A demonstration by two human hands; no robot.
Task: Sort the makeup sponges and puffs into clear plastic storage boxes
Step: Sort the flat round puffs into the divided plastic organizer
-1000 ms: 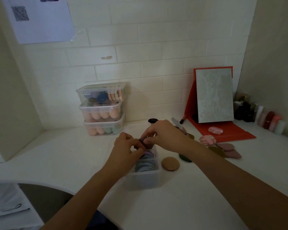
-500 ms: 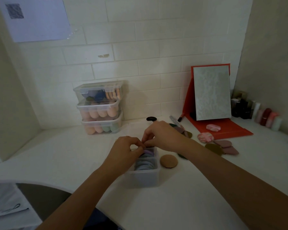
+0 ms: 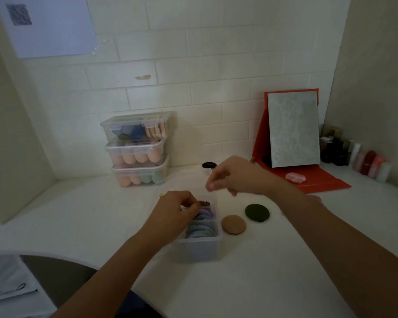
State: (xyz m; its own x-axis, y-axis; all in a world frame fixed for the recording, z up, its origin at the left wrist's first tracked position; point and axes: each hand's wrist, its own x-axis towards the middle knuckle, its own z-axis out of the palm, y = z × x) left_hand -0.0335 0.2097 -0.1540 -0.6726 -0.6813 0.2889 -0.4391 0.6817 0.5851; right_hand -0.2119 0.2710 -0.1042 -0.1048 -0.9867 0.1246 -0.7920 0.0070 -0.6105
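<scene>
Open box: clear plastic storage box (image 3: 199, 247) on the white countertop (image 3: 251, 283), nearest of all, with lilac and blue round puffs (image 3: 201, 227) standing on edge in a row inside
Left hand (image 3: 175, 212): fingers curled down into the box's far end, pinching a dark maroon puff (image 3: 204, 203) there
Loose puffs: tan round puff (image 3: 233, 223) just beside the box on the right, dark green round puff (image 3: 257, 212) a little beyond it
Right hand (image 3: 237, 176): raised above the box's far end, fingers loosely parted, holding nothing
Far wall: three stacked lidded clear boxes (image 3: 138, 149) of sponges; red-framed standing mirror (image 3: 293, 129) to the right
</scene>
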